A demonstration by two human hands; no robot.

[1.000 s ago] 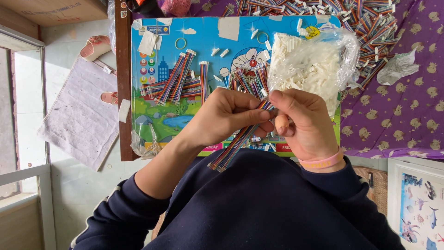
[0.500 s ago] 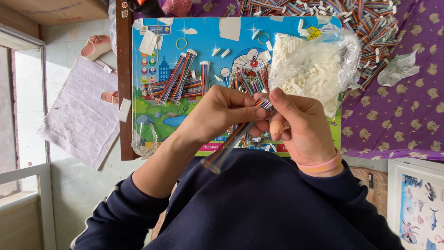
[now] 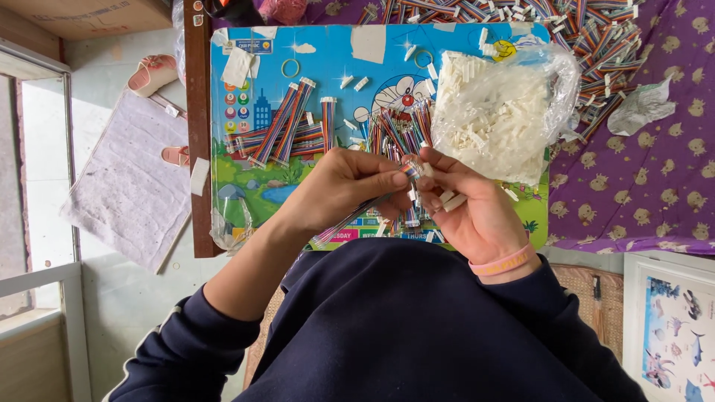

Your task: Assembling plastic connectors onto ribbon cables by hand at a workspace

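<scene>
Clear plastic bag [image 3: 551,89] of white connectors [image 3: 491,112]

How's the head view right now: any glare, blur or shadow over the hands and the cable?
Head view: even daylight, brightest on the floor at left; sharp, no motion blur on the left hand or right hand; the ribbon cable shows clearly; mild shine on the plastic bag; only soft shadows under the hands; slight wide-angle bending at the edges.

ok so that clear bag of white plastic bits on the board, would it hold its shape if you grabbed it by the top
Probably not. The clear bag is thin crinkled film, so it would likely sag. Its white connectors sit loose inside and would likely shift downward. The mouth looks open toward the top right, so some could spill if it tips.
</scene>
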